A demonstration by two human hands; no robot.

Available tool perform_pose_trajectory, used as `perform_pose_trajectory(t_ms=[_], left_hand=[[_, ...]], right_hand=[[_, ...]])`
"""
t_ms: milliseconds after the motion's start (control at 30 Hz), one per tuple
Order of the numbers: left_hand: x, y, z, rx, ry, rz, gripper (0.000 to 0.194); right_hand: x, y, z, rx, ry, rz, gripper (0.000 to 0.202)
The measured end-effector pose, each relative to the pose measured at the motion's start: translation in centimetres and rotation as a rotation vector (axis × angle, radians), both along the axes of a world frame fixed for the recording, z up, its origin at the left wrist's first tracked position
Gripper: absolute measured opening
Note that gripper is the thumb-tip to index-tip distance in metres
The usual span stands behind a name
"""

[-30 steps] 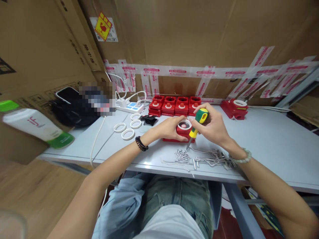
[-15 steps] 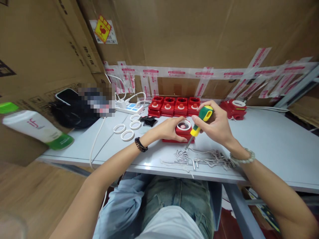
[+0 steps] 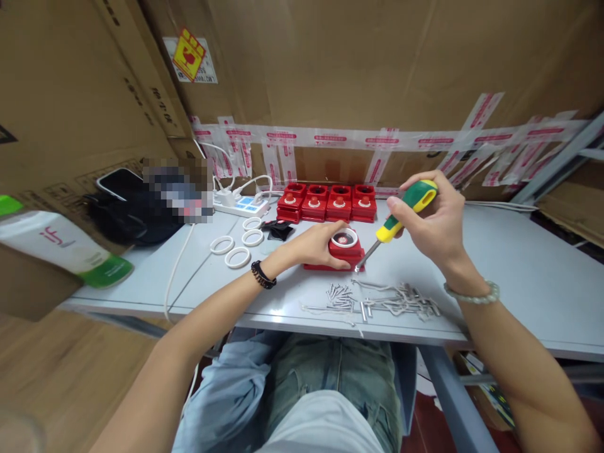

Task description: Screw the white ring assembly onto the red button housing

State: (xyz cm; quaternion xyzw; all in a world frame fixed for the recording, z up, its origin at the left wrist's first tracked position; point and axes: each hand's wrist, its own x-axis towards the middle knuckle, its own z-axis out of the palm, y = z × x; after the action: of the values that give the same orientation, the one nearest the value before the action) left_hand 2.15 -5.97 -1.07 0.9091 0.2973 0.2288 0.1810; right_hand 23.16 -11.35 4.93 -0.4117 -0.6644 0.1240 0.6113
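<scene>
My left hand rests on a red button box with a white ring on top, holding it down on the grey table. My right hand grips a screwdriver with a green and yellow handle. The tool slants down to the left and its tip sits at the box's front right corner. A scatter of metal screws and pins lies just in front of the box, near the table's front edge.
A row of several red button boxes lines the back by the taped cardboard wall. White rings, a black scrap, a power strip with cables, a black bag and a white-green bottle lie left.
My right hand has lifted and swung out to the right, tilting the screwdriver lower; it now hides the red part at back right. The left hand stays on the box.
</scene>
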Motion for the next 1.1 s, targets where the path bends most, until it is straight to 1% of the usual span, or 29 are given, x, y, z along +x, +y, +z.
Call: perform_pose_trajectory(t_ms=[200,533,633,800,867,1100], left_hand=[[0.0,0.0,0.1,0.002,0.01,-0.006,0.079],[0.0,-0.1,0.1,-0.009,0.015,0.008,0.083],[0.0,-0.1,0.1,-0.009,0.02,0.015,0.083],[0.0,-0.2,0.2,-0.029,0.012,0.016,0.08],[0.0,-0.2,0.3,-0.032,0.021,0.021,0.08],[0.0,-0.2,0.4,-0.021,0.042,0.029,0.078]], right_hand=[[-0.5,0.2,-0.3,-0.135,0.042,0.085,0.041],[-1.2,0.0,-0.6,-0.215,0.05,0.13,0.041],[-0.9,0.0,-0.5,-0.185,0.038,0.105,0.04],[0.3,0.6,-0.2,-0.042,0.017,0.001,0.034],[0.9,1.0,0.0,-0.009,0.015,-0.026,0.033],[1.8,2.1,0.2,-0.015,0.099,-0.076,0.04]])
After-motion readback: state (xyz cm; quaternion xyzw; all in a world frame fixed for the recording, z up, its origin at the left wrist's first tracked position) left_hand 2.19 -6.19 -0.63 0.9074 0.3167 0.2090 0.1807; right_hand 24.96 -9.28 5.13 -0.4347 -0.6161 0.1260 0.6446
